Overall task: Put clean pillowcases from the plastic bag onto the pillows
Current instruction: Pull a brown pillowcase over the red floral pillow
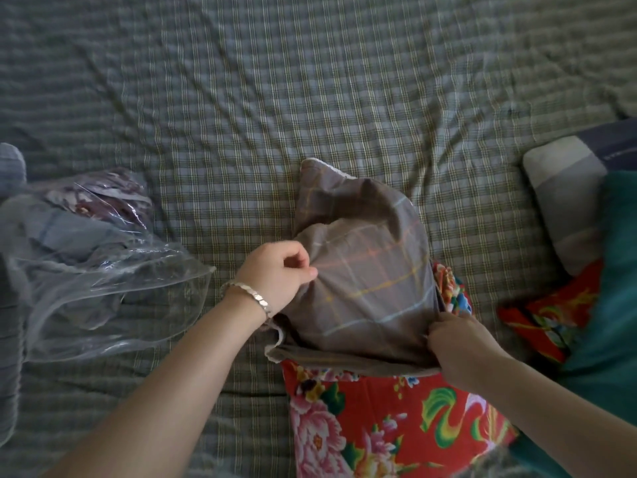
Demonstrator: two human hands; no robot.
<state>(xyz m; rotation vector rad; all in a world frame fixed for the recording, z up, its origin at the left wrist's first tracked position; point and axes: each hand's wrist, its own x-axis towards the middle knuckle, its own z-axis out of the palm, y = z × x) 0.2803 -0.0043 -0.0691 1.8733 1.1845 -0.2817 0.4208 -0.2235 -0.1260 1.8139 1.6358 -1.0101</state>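
Both hands pinching the grey pillowcase: left hand at 9 o'clock, right hand at 5, red floral pillow half covered. Plastic bag sits far left on the bed.

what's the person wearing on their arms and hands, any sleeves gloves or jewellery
No sleeves or gloves show: both forearms are bare. The left hand has a shiny silver link bracelet around its wrist. The right hand wears nothing visible.

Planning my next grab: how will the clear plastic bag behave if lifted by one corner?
The plastic bag looks thin and crumpled, so probably floppy. Its glossy film may slip. The folded cloth inside would likely sag downward.
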